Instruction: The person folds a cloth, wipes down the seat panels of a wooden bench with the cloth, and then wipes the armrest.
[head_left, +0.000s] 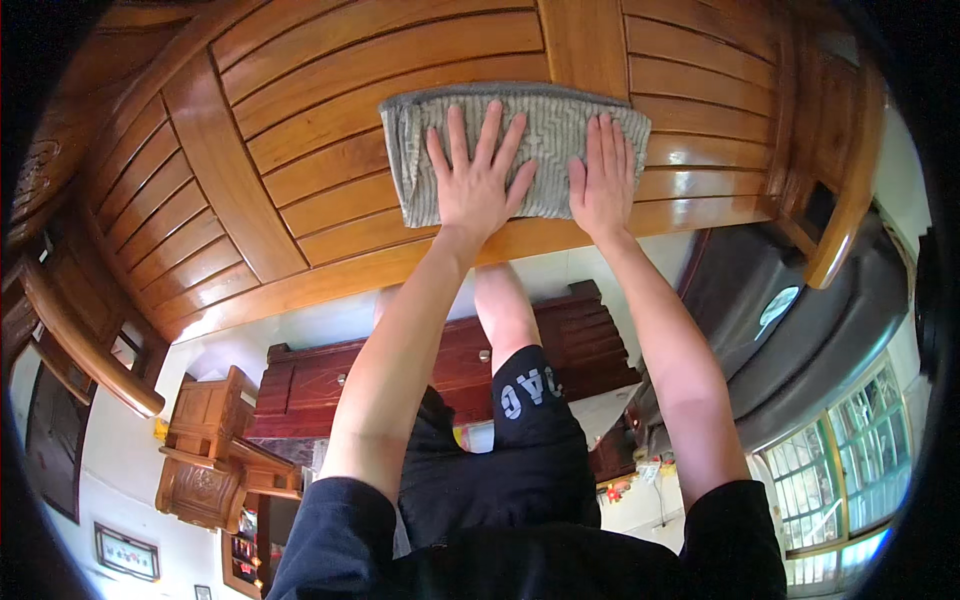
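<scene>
A folded grey ribbed cloth (551, 169) lies flat on the slatted seat of a varnished wooden bench (337, 135), near its front edge. My left hand (476, 172) rests palm down on the cloth's left and middle part, its fingers spread. On the right part of the cloth lies my right hand (605, 172), also palm down, with the fingers close together and the thumb apart. Neither hand is closed around anything. A darker grey layer of the cloth shows along its far edge.
Curved wooden armrests (90, 345) flank the bench. Behind my legs stands a dark red wooden table (300, 390). A black leather sofa (795, 322) is at the right, and a carved wooden chair (202, 457) at the lower left.
</scene>
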